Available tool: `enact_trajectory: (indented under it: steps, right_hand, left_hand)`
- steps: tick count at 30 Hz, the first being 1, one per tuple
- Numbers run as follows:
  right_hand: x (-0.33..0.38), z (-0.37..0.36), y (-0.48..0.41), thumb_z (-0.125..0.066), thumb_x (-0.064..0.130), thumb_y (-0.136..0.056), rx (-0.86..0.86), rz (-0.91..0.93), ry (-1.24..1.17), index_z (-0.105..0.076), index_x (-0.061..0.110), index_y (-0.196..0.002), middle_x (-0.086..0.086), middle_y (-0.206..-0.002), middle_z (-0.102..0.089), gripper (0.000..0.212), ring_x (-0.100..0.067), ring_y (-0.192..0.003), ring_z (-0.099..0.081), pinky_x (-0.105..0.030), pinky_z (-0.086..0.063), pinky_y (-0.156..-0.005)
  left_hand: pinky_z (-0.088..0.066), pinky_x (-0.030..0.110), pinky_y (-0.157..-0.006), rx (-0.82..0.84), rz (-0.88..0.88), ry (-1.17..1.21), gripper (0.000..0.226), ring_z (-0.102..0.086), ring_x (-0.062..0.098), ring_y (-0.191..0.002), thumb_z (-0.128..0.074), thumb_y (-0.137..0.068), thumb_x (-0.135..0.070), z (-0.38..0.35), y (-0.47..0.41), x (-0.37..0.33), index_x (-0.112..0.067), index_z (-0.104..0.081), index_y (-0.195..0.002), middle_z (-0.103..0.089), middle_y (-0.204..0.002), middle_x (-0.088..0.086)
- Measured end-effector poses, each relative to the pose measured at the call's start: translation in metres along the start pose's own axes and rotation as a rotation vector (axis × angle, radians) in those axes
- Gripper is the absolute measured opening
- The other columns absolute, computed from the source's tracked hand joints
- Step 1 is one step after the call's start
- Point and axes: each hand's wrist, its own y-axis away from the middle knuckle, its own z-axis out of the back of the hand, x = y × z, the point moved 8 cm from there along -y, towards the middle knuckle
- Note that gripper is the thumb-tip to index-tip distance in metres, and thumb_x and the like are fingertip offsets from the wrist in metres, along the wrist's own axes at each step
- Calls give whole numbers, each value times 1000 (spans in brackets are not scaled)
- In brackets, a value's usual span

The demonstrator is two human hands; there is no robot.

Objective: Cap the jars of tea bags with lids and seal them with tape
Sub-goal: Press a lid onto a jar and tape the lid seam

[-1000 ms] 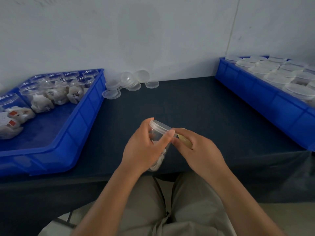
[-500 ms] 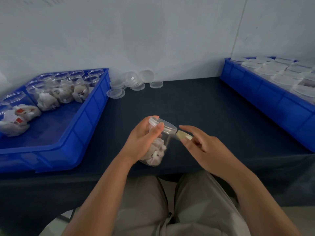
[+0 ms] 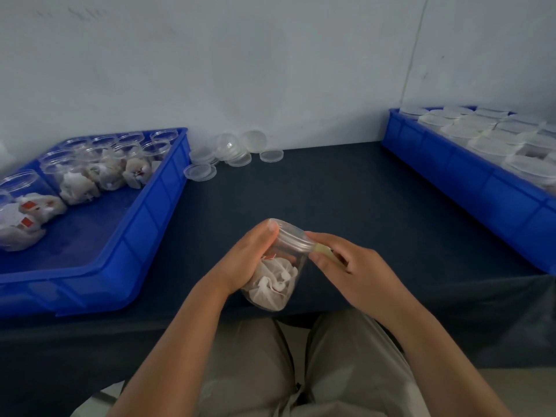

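Jar point(image 3: 278, 284), clear, tea bags inside, lid point(image 3: 293, 236) on: tilted, held between both hands over the near edge of the table point(image 3: 346, 200); its left side is hidden by the palm
Left hand point(image 3: 243, 260): wrapped round the jar body, thumb tip on the lid rim
Right hand point(image 3: 355, 272): pinches a pale yellowish tape strip point(image 3: 323, 251) at the lid's side; strip mostly covered by fingers
Blue bin point(image 3: 144, 236), left of the left hand: uncapped jars point(image 3: 75, 185), nearest ones cut off by the frame
Loose lids point(image 3: 228, 152): beyond the hands, by the wall
Second blue bin point(image 3: 469, 182), right of the right hand: capped jars point(image 3: 487, 142), blurred, partly out of frame

Capped, tilted jar point(image 3: 275, 278) of tea bags
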Motion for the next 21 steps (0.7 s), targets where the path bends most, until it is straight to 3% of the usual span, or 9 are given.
enact_trajectory:
  steps: [2, 4, 8, 10, 13, 14, 17, 18, 21]
  right_hand:
    - [2, 3, 2, -46, 66, -103, -27, -9, 31, -49, 54, -150, 42, -122, -63, 48, 15, -105, -61, -9, -49, -77]
    - [4, 5, 3, -46, 65, -103, -68, -20, 49, -52, 52, -149, 36, -130, -64, 49, 11, -110, -61, -9, -47, -83]
    - [9, 3, 5, -46, 62, -104, -88, -26, 90, -56, 48, -147, 31, -132, -65, 46, 10, -113, -58, -5, -42, -82]
    - [10, 2, 8, -42, 65, -103, -90, -19, 95, -56, 46, -147, 29, -131, -66, 50, 11, -111, -58, -5, -42, -81]
    - [11, -3, 8, -42, 66, -103, -78, -11, 40, -51, 44, -151, 25, -133, -67, 54, 5, -117, -62, -15, -51, -91]
    - [10, -6, 7, -43, 68, -101, -60, -16, 16, -46, 45, -154, 25, -129, -68, 57, 5, -113, -63, -19, -54, -89]
    - [2, -8, 1, -42, 78, -95, -35, -61, 25, -22, 51, -160, 17, -80, -66, 74, 4, -70, -64, -17, -44, -56]
    - [-1, -8, 0, -41, 80, -94, -18, -84, 22, -17, 51, -161, 12, -72, -65, 77, 1, -65, -64, -19, -42, -51]
    - [-6, -9, -1, -36, 78, -96, 54, -80, -49, -19, 53, -157, 2, -75, -68, 69, -12, -61, -63, -26, -46, -51]
  left_hand:
    - [-57, 14, -79, -164, -102, -87, 30, -69, -1, -109, -57, -98, -67, 9, 3, -12, -48, -67, -119, -72, -120, -11]
    - [-57, 12, -73, -319, -172, -173, 43, -67, -8, -107, -58, -95, -68, 16, 12, -23, -44, -62, -131, -70, -117, -20]
    - [-52, 20, -88, -341, -144, -536, 75, -60, -16, -107, -26, -94, -87, -9, 23, -29, -43, -39, -154, -62, -119, -34]
    - [-49, 25, -90, -388, -129, -622, 95, -54, -12, -115, -29, -82, -99, -19, 26, -30, -41, -30, -157, -52, -129, -31]
    - [-55, 26, -88, -436, -132, -613, 93, -59, -5, -114, -39, -78, -101, -13, 24, -27, -44, -34, -152, -60, -128, -26]
    - [-57, 27, -89, -422, -119, -578, 90, -61, -5, -114, -42, -78, -99, -9, 21, -25, -46, -35, -151, -63, -128, -24]
    - [-55, 22, -85, -367, -82, -491, 86, -64, -9, -110, -46, -77, -97, 2, 11, -19, -50, -38, -148, -67, -124, -26]
    - [-53, 19, -81, -360, -75, -453, 86, -64, -12, -106, -47, -76, -97, 5, 10, -18, -50, -40, -148, -68, -118, -29]
    - [-46, 14, -78, -310, -63, -337, 77, -61, -21, -103, -50, -81, -89, 14, 5, -16, -44, -48, -145, -63, -113, -44]
